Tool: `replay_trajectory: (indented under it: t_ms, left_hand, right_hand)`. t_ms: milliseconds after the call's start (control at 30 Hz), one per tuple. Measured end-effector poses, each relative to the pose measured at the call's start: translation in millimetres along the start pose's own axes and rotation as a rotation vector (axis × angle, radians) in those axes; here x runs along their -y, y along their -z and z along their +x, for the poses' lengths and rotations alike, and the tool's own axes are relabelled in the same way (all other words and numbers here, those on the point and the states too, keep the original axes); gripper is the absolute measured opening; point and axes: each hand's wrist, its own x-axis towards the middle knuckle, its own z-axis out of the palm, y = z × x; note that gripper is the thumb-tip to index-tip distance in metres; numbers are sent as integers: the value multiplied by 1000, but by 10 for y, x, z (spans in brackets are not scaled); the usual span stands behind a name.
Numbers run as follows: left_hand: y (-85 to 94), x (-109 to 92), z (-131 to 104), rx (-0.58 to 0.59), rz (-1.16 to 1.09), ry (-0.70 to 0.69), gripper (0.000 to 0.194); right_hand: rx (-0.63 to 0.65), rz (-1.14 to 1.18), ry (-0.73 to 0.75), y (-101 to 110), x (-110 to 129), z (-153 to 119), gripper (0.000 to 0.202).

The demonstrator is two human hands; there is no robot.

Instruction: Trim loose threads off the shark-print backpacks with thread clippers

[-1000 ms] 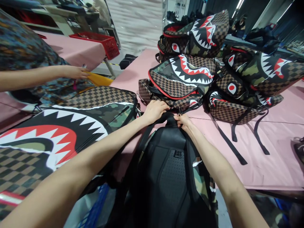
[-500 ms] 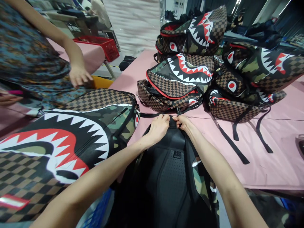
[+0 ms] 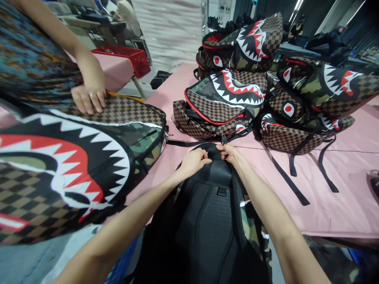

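A backpack with a black padded back panel lies in front of me, its top end away from me on the table. Camouflage and checkered cloth shows along its right side. At the left of its top edge, my left hand is closed, thumb and fingers pinching the black material. My right hand grips the same edge a little to the right, its fingertips partly hidden. Just beyond the right fingers a small dark metal clip-like piece stands up; I cannot make out exactly what it is.
On the left, a co-worker's hand presses on a checkered shark-mouth backpack. More such backpacks are piled on the pink table, with black straps trailing toward me. A red crate stands at the back left.
My left hand has shifted slightly left and toward me along the top edge; my right hand stays put. The co-worker's hand has come down onto the left backpack, which has moved left.
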Motion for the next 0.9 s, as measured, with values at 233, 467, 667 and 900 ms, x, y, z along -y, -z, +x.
replay_trajectory:
  t_ms: [233,467,667,900]
  left_hand:
    - [351,430,-452,-127,-120,20,52]
    - [408,816,-797,313,-1131,492,39]
    - [412,563,-771,358,-1526,615,44]
    - [476,412,-907,326,-1645,575,47]
  right_hand:
    - [-8,49,43,-7,-21,-42,23]
    - [-20,8,183,11,-63,-71,19]
    - [-168,-61,378,4,-100,-264,13]
    - [-415,-425,766,-325,-577,-1074,27]
